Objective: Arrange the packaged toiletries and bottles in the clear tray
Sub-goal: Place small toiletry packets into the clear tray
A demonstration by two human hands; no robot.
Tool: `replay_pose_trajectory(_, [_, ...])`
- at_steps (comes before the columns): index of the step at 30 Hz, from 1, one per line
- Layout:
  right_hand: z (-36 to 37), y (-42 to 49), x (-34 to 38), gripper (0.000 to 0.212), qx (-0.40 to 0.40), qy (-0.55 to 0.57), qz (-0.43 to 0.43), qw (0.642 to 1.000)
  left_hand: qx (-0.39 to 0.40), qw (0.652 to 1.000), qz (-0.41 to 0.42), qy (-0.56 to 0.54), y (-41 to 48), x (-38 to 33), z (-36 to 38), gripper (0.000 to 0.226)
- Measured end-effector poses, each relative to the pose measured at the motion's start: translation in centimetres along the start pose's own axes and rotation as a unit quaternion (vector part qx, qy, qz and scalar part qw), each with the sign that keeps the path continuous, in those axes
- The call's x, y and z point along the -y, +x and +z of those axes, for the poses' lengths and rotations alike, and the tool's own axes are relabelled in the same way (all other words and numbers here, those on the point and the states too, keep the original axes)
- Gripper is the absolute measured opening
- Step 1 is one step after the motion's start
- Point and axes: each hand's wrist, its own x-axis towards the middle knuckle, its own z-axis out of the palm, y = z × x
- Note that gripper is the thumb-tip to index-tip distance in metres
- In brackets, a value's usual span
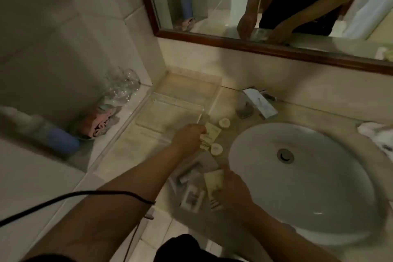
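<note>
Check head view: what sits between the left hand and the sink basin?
Head view: a cream packet in the left hand, and two small round caps on the counter before the sink.
</note>
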Motion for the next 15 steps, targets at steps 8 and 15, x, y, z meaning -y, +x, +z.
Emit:
replay_pose_trajectory(8, [-3.7,0.8,-1.0,0.034,-0.089,0.257,0.066,0.96,0.117,0.979,0.034,0.162,5.0,-1.1,0.7,0.049])
replay_pose_trajectory(15, [-6.3,2.0,-0.2,0.019,-0.12,0.283,0.119,0.944,0.12,0.949,0.1,0.276,7.4,-0.7,1.9,0.071])
